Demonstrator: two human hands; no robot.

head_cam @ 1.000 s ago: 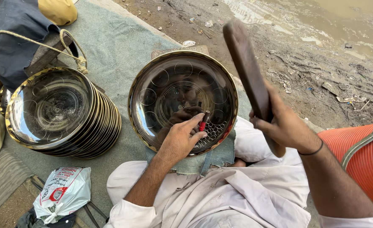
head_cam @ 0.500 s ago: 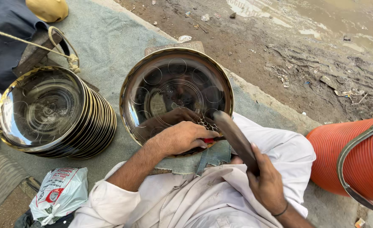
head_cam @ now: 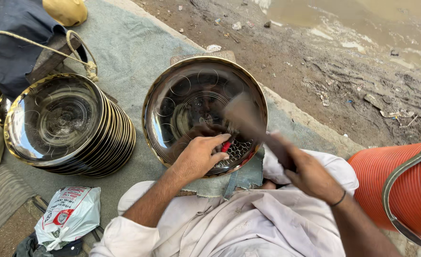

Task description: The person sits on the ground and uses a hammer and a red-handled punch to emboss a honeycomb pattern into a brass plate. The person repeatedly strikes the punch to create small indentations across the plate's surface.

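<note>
A grey-green mat point(head_cam: 139, 52) is spread beside wet mud. A shiny round metal plate point(head_cam: 182, 95) is steadied by the left hand point(head_cam: 198, 154), which pinches a small red tool point(head_cam: 226, 146); a blurred wooden mallet point(head_cam: 248, 123) is gripped by the right hand point(head_cam: 310, 173).

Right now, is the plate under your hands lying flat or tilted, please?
Tilted: the plate leans toward the lap, its far rim raised off the mat.

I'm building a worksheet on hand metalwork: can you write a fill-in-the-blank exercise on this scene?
1. The left hand presses a small ___-handled punch against the shiny round tray.
2. The right hand grips a wooden ___, blurred in motion over the tray.
3. The stack of finished trays lies to the person's ___.
4. The ribbed bucket at the right edge is ___ in colour.

Missing words: red; mallet; left; orange
</note>
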